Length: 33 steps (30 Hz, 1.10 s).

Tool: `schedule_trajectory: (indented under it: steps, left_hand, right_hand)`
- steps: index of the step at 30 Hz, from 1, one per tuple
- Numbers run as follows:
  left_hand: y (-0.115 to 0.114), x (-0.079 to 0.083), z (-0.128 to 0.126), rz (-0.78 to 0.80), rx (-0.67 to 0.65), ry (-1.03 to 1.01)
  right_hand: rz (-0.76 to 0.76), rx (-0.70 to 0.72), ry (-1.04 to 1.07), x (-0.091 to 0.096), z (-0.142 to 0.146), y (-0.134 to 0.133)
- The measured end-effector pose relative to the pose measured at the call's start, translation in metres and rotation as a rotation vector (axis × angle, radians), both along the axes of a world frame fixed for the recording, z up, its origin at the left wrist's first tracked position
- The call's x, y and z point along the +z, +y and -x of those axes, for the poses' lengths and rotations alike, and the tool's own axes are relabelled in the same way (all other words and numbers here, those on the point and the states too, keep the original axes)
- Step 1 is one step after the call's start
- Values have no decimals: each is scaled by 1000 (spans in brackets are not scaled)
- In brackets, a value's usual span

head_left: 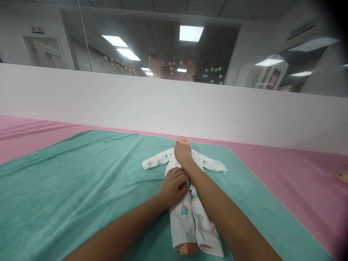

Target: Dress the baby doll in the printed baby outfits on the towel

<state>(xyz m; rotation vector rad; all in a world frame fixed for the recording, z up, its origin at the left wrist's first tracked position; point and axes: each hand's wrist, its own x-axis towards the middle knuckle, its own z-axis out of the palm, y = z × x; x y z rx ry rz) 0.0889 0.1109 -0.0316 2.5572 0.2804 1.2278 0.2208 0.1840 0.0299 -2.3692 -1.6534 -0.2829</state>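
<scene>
A baby doll in a white printed romper lies on its back, its head away from me and its sleeves spread sideways. At the neckline, just below the head, my right hand is closed on the romper's collar area; most of its fingertips are hidden. My left hand rests at the doll's waist with curled fingers, gripping the romper's front cloth near an opening. My right forearm crosses over the romper's right side. One bare foot shows from a trouser leg at the near end.
Under the doll lies a green blanket, spread over a pink sheet. A low white wall stands behind, with glass panels above it. Part of a skin-coloured thing shows at the right edge, too little to name.
</scene>
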Motion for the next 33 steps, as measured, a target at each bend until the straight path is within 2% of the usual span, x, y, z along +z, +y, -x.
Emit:
schedule_trajectory:
  steps: [5, 9, 13, 18, 21, 23, 28, 33]
  left_hand:
    - [-1, 1, 4, 97, 337, 4]
    - [2, 1, 8, -3, 409, 116]
    - [1, 2, 7, -43, 334, 153]
    - [-11, 4, -1, -59, 252, 21]
    - [-12, 2, -6, -101, 195, -5]
    - [-9, 0, -7, -160, 142, 30]
    - [-5, -2, -9, -268, 40, 47]
    - [-7, -1, -7, -216, 5, -8]
  right_hand:
    - [-100, -133, 88, 0, -25, 0]
    - [-133, -204, 195, -1, -44, -3]
    - [-160, -181, 271, -4, -49, -7]
    - [-116, -75, 299, -5, -45, -7]
    - [-136, -29, 358, -12, -55, -3]
    - [-218, -24, 435, -19, -66, 1]
    - [-465, 1, 776, -31, -84, 1]
    - [-632, -89, 652, -34, -82, 0]
